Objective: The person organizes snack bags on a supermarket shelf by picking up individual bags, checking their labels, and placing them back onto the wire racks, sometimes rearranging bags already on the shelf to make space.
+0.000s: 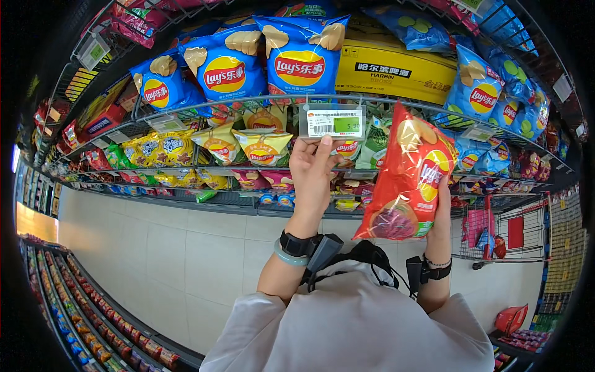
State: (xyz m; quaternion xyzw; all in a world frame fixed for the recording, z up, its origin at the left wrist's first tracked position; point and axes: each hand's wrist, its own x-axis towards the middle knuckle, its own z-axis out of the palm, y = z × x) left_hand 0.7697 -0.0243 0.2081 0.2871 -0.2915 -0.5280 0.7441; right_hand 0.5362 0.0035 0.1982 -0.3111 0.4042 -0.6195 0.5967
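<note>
A large red Lay's potato chip bag [411, 181] stands tilted in my right hand [441, 209], which grips it along its right edge; most of those fingers are hidden behind the bag. My left hand [314, 172] is at a price tag in a clear plastic holder [332, 122], thumb on its lower front edge and fingers curled below. That tag hangs from the front rail of a wire shelf [260, 100]. Above it stand large blue Lay's bags [302, 60]. Yellow-green Lay's bags [262, 148] sit one level lower, left of my left hand.
On the upper shelf lies a yellow beer carton [395, 69], with light-blue Lay's bags [479, 88] to its right. A wire shopping cart [516, 232] holding a few items stands at the right. Behind me at the lower left runs another snack shelf [107, 316], across a tiled floor [162, 246].
</note>
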